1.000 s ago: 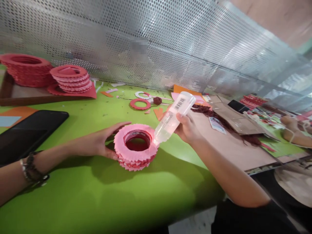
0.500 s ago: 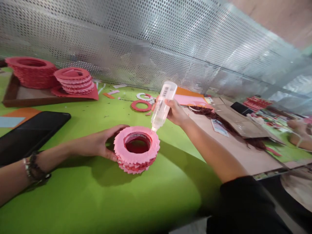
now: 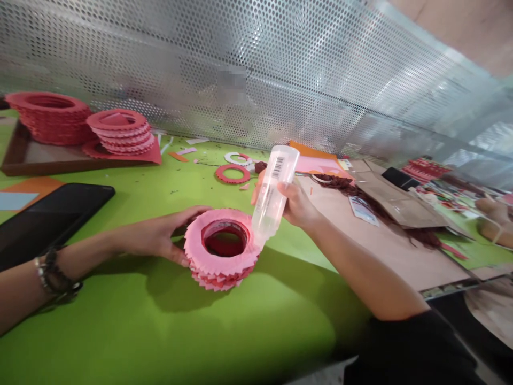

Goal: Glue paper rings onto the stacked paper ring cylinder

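My left hand (image 3: 170, 235) grips the left side of a stack of pink and red zigzag-edged rings (image 3: 200, 251), thumb in front and fingers behind. The stack is tilted towards me, and its hollow centre shows dark red inside. My right hand (image 3: 294, 200) is wrapped round a clear glue bottle (image 3: 276, 187) with a barcode. It is turned upside down, its lower end at the right part of the top pink ring; the nozzle tip is hard to make out. Behind the stack lie a loose red ring (image 3: 232, 174) and a white ring (image 3: 236, 158).
At the back left, a brown tray (image 3: 40, 168) holds stacks of red and pink rings (image 3: 52, 120). A black phone-like slab (image 3: 52, 219) lies at left. Cardboard (image 3: 393, 198) and a person's hand (image 3: 492, 216) are at right. Perforated metal (image 3: 200, 64) stands behind.
My right hand has brought the glue bottle lower and nearer to me, along the right side of the top ring. My left hand still holds the stack, which has tipped slightly.
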Demonstrator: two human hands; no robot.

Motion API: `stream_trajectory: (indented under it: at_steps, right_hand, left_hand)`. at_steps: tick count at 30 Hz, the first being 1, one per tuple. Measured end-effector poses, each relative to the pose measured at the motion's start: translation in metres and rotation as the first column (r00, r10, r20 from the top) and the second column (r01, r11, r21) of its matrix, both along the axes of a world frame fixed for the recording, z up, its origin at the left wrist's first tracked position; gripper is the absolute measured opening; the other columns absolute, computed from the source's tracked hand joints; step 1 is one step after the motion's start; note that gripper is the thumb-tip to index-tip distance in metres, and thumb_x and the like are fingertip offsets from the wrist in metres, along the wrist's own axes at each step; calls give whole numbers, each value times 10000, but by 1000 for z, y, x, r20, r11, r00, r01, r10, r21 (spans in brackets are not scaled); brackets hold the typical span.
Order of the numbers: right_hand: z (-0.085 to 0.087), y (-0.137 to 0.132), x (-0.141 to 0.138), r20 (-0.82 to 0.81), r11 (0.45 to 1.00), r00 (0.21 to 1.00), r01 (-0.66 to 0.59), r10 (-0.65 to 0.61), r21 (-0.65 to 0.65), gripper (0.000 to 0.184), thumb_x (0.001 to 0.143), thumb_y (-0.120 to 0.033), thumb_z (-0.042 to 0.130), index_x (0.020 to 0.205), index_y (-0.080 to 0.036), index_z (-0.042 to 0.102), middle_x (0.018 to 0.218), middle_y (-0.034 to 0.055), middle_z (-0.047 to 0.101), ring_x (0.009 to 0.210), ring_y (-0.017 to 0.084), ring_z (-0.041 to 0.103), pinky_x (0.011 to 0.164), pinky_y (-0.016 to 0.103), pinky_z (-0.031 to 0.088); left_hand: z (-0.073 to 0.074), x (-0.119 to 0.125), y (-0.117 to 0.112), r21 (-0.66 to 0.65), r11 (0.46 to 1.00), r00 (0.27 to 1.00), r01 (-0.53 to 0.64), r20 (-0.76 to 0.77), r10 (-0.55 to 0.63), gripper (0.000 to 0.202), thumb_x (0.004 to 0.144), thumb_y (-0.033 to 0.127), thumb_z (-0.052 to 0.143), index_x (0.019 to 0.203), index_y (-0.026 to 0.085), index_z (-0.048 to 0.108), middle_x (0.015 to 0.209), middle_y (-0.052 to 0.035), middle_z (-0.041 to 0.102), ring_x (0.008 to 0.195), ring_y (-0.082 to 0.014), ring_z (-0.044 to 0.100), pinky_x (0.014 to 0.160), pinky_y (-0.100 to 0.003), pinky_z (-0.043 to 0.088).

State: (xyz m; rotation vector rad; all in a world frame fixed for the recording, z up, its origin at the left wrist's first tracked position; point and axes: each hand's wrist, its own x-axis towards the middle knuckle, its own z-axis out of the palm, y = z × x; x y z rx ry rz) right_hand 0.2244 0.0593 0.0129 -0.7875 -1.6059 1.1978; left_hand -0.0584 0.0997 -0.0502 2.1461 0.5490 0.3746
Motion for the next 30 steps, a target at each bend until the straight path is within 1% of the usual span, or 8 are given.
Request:
stream_trajectory:
  at_steps: [7,11,14,17,21,24,27,30]
  right_hand:
    - [4,26,7,-11,998,999,36,-36,-49,542,606,-696,739,808,-227,560,707,8,651,551,136,555,476,258,476]
    - [15,25,12,16,973,979,198,-202,116,510,671,-710,678,828,-244,541,734,10,629,575,145,541,519,286,478]
    - [31,2,9,159,848,922,242,-352,472,404,772,-620,661,898,-245,579,820,47,658,658,181,579,564,318,493]
    - [51,-30,-7,401,606,759,-11,-513,796,168,864,-391,645,982,-271,640,1011,55,697,863,219,623,744,372,526]
    - [70,-49,-42,608,470,477,-386,-635,794,321,997,-196,375,961,-324,667,1060,-26,700,841,139,611,735,290,509]
    - [74,-40,-60,623,407,413,-499,-665,765,392,1018,-165,313,1028,-352,657,1071,-45,692,893,129,616,734,250,519]
    - [75,-22,-61,594,379,453,-480,-665,791,423,1003,-111,319,1183,-351,617,1251,-39,644,1047,150,621,839,280,534]
    - [76,4,-45,615,499,463,-359,-638,789,418,983,-136,417,1355,-292,524,1452,25,515,1163,197,597,811,301,528]
  left_hand:
    - [9,6,-7,-63,998,1000,-15,6,15,945,742,381,772,1507,101,294,1521,-177,463,1347,-263,505,1068,-325,451]
    - [13,-6,1,-70,996,998,53,-41,-56,1028,752,471,760,1559,155,206,1619,-140,298,1430,-271,401,1106,-319,409]
    - [28,-19,10,-51,999,1000,-18,-3,18,955,806,623,666,1547,175,264,1610,-127,329,1422,-294,410,1093,-335,419]
    - [50,-16,7,-18,976,955,-216,202,215,739,879,742,480,1372,195,544,1424,-94,587,1268,-279,560,1026,-349,467]
    - [76,19,-16,-221,973,914,-72,375,153,701,796,795,565,1129,191,689,1213,-53,719,1186,-266,626,1004,-386,510]
    - [87,42,-30,-369,927,873,-64,430,232,576,845,684,600,1121,184,674,1143,-24,741,1166,-231,651,1057,-390,500]
    - [97,40,-30,-396,897,814,-196,445,374,493,972,548,443,1211,150,612,1159,-39,733,1167,-217,653,1069,-417,500]
    - [103,6,-19,-330,795,640,-509,473,606,467,972,459,496,1246,87,567,1121,-79,738,1160,-250,645,1083,-478,481]
